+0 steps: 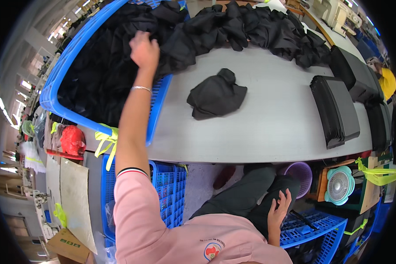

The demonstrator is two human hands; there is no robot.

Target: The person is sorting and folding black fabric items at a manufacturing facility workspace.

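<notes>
My left hand, with a bracelet at its wrist, reaches over a blue plastic basket heaped with black cloth pieces. Its fingers are slightly apart and nothing shows in them; whether they touch the cloth I cannot tell. My right hand rests near my thigh, its fingers loosely bent and apart, holding nothing. One crumpled black cloth piece lies alone on the grey table. Along the far side runs a heap of similar black pieces, reaching back to the basket.
Neat stacks of folded black pieces stand at the table's right. Below the edge are a purple bin, a turquoise fan and a blue crate. A sewing machine and a person in yellow are at the far right.
</notes>
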